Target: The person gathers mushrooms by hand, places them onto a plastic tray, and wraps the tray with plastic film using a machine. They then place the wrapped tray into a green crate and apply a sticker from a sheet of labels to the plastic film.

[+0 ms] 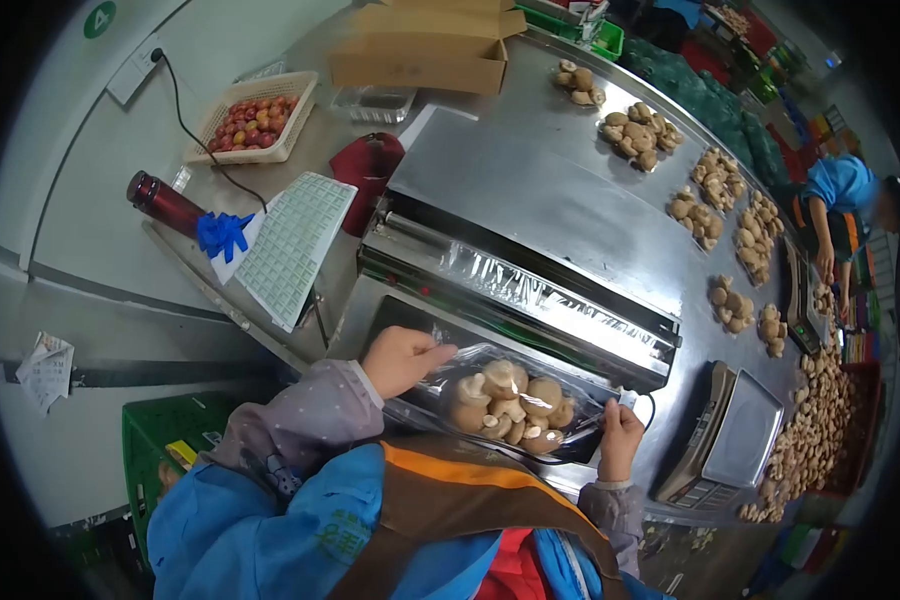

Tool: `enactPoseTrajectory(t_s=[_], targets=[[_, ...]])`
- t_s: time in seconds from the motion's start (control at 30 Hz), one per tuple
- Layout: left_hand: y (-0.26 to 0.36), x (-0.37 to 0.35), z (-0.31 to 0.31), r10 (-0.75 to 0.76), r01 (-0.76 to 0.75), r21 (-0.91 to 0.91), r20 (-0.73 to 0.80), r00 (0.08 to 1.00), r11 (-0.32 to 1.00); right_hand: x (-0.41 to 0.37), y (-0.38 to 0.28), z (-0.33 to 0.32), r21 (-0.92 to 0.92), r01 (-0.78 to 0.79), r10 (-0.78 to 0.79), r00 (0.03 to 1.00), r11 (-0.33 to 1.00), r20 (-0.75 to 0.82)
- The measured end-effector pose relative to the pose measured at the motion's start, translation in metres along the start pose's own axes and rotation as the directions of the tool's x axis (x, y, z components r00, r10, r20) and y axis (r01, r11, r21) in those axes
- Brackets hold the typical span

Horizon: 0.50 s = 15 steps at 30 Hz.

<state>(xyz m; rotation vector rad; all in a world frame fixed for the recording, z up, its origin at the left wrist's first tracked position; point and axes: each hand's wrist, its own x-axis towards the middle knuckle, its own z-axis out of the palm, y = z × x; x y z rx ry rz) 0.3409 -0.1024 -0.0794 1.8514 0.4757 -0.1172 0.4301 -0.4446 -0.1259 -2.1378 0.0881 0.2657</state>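
A pack of brown shiitake mushrooms [510, 400] lies in front of me under clear plastic film [440, 385]. My left hand [405, 360] pinches the film at the left end, thumb pointing toward the mushrooms. At the right end, the fingers of my right hand [620, 438] are closed on the film too. Whether a tray sits beneath the mushrooms is hard to make out. Just beyond the pack stands a film wrapping machine [520, 300], with shiny film stretched along its top.
Several mushroom portions [640, 135] sit along the steel table [530, 170]. On the right are a scale [725, 435], a loose mushroom heap [805, 430] and a co-worker [835, 200]. A label sheet [298, 245], red flask [165, 203], fruit basket [260, 125] and cardboard box [420, 60] stand left and behind.
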Motion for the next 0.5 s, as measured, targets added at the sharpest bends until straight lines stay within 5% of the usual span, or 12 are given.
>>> enactPoseTrajectory(t_s=[0.07,0.13,0.17,0.2,0.23,0.27,0.33,0.4,0.43,0.47,0.5], targets=[[-0.01,0.005,0.007,-0.014,-0.003,-0.128,-0.13,0.991,0.992,-0.002,-0.003,0.002,0.375,-0.211,0.232,0.973,0.903,-0.01],[-0.02,0.006,0.018,-0.074,0.049,-0.089,-0.299,0.951,0.995,-0.005,-0.015,0.005,0.467,-0.349,0.343,0.934,0.812,0.101],[-0.022,0.005,0.016,-0.074,0.051,-0.087,-0.291,0.954,0.995,-0.002,-0.007,0.011,0.221,-0.121,0.135,0.989,0.968,-0.052],[-0.024,0.002,0.012,0.09,0.031,0.301,-0.382,0.92,0.953,-0.003,-0.001,0.014,-0.077,0.098,-0.108,0.984,0.992,-0.139],[-0.026,0.0,0.011,0.278,0.045,0.641,-0.393,0.877,0.766,-0.007,-0.008,0.019,-0.345,0.138,-0.21,0.962,0.928,-0.178],[-0.026,0.006,0.016,0.273,0.037,0.639,-0.379,0.884,0.768,-0.013,-0.018,0.025,-0.585,0.126,-0.277,0.945,0.801,-0.175],[-0.03,0.028,0.027,0.594,-0.177,0.798,-0.261,0.761,0.577,-0.011,-0.035,0.043,-0.675,0.166,-0.356,0.922,0.719,-0.153],[-0.027,0.041,0.034,0.619,-0.252,0.803,-0.175,0.765,0.539,-0.008,-0.022,0.065,-0.534,0.282,-0.404,0.907,0.797,-0.123],[-0.02,0.035,0.035,0.444,-0.201,0.721,-0.163,0.881,0.663,-0.007,-0.028,0.073,-0.374,0.394,-0.457,0.885,0.84,-0.093],[-0.01,0.034,0.035,0.27,-0.13,0.634,-0.128,0.954,0.762,-0.009,-0.038,0.076,-0.029,0.411,-0.408,0.911,0.911,0.066],[0.011,0.025,0.044,0.543,-0.458,0.439,-0.084,0.835,0.773,-0.002,-0.044,0.077,-0.023,0.431,-0.43,0.902,0.902,0.045]])
